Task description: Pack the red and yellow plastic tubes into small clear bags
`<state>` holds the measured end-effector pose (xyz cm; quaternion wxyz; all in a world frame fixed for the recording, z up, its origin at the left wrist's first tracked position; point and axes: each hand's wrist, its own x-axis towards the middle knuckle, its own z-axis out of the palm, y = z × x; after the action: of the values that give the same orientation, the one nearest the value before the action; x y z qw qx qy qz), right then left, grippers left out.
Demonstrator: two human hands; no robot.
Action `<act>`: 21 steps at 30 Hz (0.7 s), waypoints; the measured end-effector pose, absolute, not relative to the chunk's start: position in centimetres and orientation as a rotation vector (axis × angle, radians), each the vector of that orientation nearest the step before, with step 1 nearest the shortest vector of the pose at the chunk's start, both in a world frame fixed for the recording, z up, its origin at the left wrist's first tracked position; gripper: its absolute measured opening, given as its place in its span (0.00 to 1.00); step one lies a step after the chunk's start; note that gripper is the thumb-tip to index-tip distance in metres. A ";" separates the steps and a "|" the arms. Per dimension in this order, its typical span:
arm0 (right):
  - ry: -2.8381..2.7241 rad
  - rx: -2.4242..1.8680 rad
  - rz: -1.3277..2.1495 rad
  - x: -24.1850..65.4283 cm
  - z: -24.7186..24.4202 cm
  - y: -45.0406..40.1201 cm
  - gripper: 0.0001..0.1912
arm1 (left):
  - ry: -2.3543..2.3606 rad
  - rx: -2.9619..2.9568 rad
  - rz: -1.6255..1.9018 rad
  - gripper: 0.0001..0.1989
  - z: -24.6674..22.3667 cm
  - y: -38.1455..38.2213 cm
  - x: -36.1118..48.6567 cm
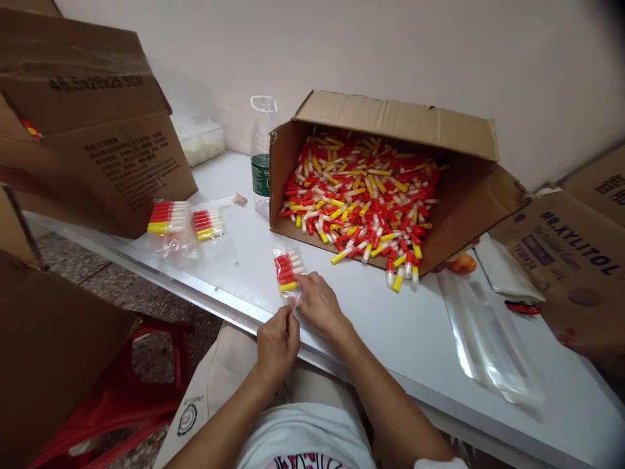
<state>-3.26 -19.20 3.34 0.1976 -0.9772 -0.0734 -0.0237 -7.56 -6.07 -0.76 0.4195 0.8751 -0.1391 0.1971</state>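
Note:
A small clear bag (288,268) of red, white and yellow sticks lies on the white table near its front edge. My left hand (278,339) is closed, pinching the near end of that bag. From the right, my right hand (318,301) rests on the bag's lower right side, its fingers bent and pressed on the plastic. Two more filled bags, one on the left (168,221) and a smaller one beside it (208,223), lie further left. Behind the hands, a tipped cardboard box (395,120) spills loose red, yellow and white pieces (361,195) onto the table.
A plastic bottle (261,166) stands left of the tipped box. Flat clear bags (488,345) lie on the right of the table (385,326). Cardboard boxes stand at the left (97,130) and right (571,267). A red stool (112,397) is below left.

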 end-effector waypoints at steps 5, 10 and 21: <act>0.264 -2.666 -0.173 -5.0 4.8 -27.3 0.22 | -0.149 2.342 0.469 0.15 -0.4 -5.0 -6.7; 0.986 -2.956 -0.211 -4.1 4.4 -33.1 0.22 | -0.168 2.371 0.490 0.16 -0.2 -4.9 -6.8; 0.076 -3.188 0.054 -5.8 3.9 -28.6 0.20 | -0.180 2.368 0.510 0.14 0.0 -5.3 -6.8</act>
<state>-5.79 -28.56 3.94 -0.0238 -0.9993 0.0237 0.0171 -6.82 -5.35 0.02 0.3490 0.9136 -0.0696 0.1969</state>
